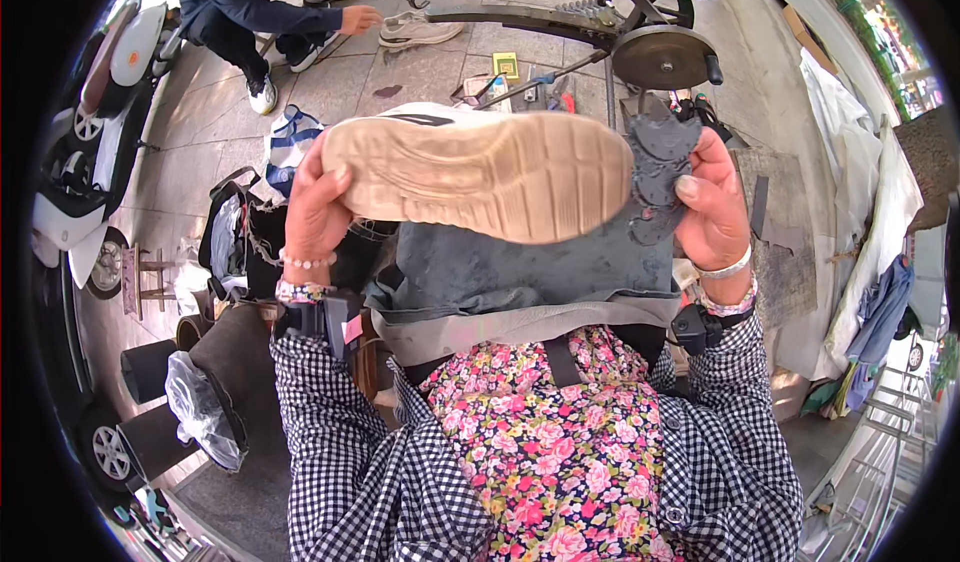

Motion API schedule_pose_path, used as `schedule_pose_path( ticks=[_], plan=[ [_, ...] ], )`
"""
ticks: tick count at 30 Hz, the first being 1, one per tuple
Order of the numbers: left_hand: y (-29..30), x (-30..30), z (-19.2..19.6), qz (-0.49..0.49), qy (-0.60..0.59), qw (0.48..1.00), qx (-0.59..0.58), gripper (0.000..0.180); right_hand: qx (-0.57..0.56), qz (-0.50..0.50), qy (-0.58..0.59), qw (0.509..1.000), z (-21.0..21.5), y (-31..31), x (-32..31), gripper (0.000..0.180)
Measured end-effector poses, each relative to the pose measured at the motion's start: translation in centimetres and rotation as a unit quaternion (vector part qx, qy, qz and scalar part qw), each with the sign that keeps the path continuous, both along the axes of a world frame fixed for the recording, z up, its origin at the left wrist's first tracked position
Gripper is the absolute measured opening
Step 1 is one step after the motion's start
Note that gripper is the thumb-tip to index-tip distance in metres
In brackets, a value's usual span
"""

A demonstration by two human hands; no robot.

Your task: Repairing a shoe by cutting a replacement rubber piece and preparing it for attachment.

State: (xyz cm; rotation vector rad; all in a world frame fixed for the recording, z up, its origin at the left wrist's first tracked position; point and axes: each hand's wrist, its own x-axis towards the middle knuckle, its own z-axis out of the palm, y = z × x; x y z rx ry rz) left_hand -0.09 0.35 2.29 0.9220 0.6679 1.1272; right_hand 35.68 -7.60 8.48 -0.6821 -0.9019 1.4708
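One wide grey stone-paved floor (350, 87) under everything. On it, at top, a black metal machine (590, 24) with a round wheel. Upper left, another person in dark clothes (235, 7), one hand near a beige lace-up shoe (420, 32) on the paving. Worn dark-grey cloth (520, 272) spread across the wearer's lap. Over its far part, a white shoe with a worn tan ridged sole (490, 177), held up, sole facing the camera. Left hand (318, 197): grip closed on the shoe's left end, thumb on the sole. Right hand (718, 207): grip closed on a dark-grey scalloped sheet piece (660, 177), just beside the shoe's right end; contact between them can't tell. Smallest: pale beaded bracelet (308, 261), left wrist.
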Motion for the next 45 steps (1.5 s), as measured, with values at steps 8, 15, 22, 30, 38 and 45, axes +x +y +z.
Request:
schedule_pose_path(
  ticks=[8, 15, 22, 30, 38, 45],
  plan=[
    [0.3, 9.0, -2.2, -0.147, 0.227, 0.963, 0.019, 0.045, -0.125, 0.042, 0.032, 0.991, -2.1, 1.8, -4.3, 0.023],
    [-5.0, 7.1, -2.9, 0.095, 0.242, 0.964, 0.051, 0.039, -0.175, 0.050, -0.081, 0.980, -3.1, 1.3, -5.7, 0.020],
    [-10.4, 9.1, -1.0, -0.010, 0.021, 0.999, -0.037, 0.018, -0.131, 0.193, -0.188, 0.954, -3.3, 0.1, -8.1, 0.027],
    [-5.0, 3.8, -2.9, 0.010, 0.022, 0.989, -0.143, 0.017, 0.146, 0.093, -0.526, 0.833, -2.6, 7.5, -5.8, 0.056],
    [-0.7, 3.4, -2.4, -0.069, 0.029, 0.992, -0.102, 0.017, -0.045, 0.335, -0.383, 0.860, -5.1, 11.0, -7.5, 0.077],
    [-1.4, 4.2, -1.3, -0.080, 0.121, 0.988, -0.052, 0.016, 0.033, 0.301, -0.508, 0.806, -3.7, 10.5, -9.2, 0.063]
  ],
)
